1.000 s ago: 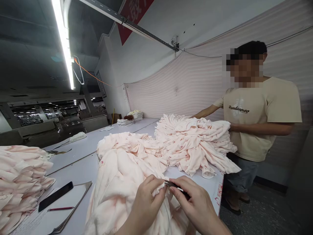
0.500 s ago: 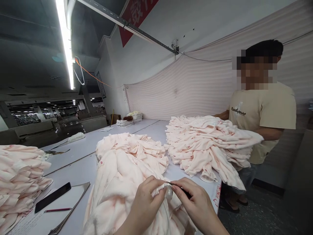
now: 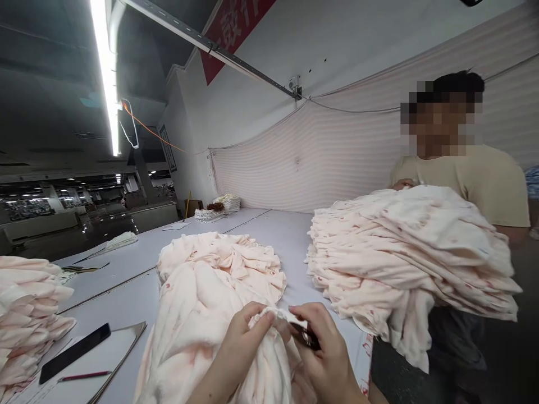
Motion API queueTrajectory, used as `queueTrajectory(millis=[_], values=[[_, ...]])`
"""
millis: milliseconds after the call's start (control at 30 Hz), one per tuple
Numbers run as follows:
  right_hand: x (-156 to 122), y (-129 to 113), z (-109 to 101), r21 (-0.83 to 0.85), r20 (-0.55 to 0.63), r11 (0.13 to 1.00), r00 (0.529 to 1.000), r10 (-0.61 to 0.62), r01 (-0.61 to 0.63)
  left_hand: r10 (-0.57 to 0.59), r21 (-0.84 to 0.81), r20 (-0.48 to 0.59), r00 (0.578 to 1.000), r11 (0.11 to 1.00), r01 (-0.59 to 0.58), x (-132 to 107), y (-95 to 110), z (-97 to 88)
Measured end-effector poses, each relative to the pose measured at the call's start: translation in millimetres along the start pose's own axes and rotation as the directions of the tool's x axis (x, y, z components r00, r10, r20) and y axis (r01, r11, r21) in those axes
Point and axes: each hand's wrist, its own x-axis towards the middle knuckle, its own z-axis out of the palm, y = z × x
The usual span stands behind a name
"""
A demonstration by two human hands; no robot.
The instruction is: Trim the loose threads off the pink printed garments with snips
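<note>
My left hand (image 3: pixel 240 348) pinches a bunched edge of pale pink cloth (image 3: pixel 197 314) that lies heaped on the white table (image 3: pixel 261 224) in front of me. Close beside it, my right hand (image 3: pixel 324 353) is closed on a small dark tool (image 3: pixel 304 333), its tip against the same edge. I cannot make out what the tool is. The cloth runs back into a ruffled pile (image 3: pixel 223 261) of the same fabric.
A person in a beige T-shirt (image 3: pixel 480 179) stands at the table's right edge with a thick stack of pink cloth (image 3: pixel 412 252) in their arms. A black phone (image 3: pixel 76 352) and a red pen (image 3: pixel 84 376) lie on papers at left. Another pink stack (image 3: pixel 25 314) sits far left.
The person at the right has lifted the big pink stack off the table and drawn it toward themselves. My hands stay at the cloth edge, now lower in the view.
</note>
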Motion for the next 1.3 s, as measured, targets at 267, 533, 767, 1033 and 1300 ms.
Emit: queueTrajectory(millis=[267,533,767,1033,1300], values=[[3.5,8.9,11.5,-0.076,0.044,0.991,0.994,-0.102,0.106,-0.114,-0.122,0.028,0.993,0.986,0.117,-1.1,-1.2,-0.2],[11.3,2.1,19.2,-0.186,-0.079,0.980,0.993,-0.086,0.070,-0.055,-0.172,0.101,0.993,0.982,0.072,-2.7,-5.0,5.3],[22.0,-12.1,9.6,0.048,-0.073,0.980,0.977,0.198,-0.195,-0.115,-0.100,0.005,0.993,0.988,0.115,-10.1,3.2,8.5],[4.9,-11.7,-15.4,0.006,0.162,0.970,0.958,0.238,-0.242,-0.075,-0.083,-0.077,0.994,0.994,0.069,-11.4,-3.9,9.6],[5.4,-11.1,-18.6,-0.032,0.187,0.963,0.945,0.270,-0.269,-0.027,0.056,-0.077,0.997,0.998,0.031,-11.1,-0.5,11.2]])
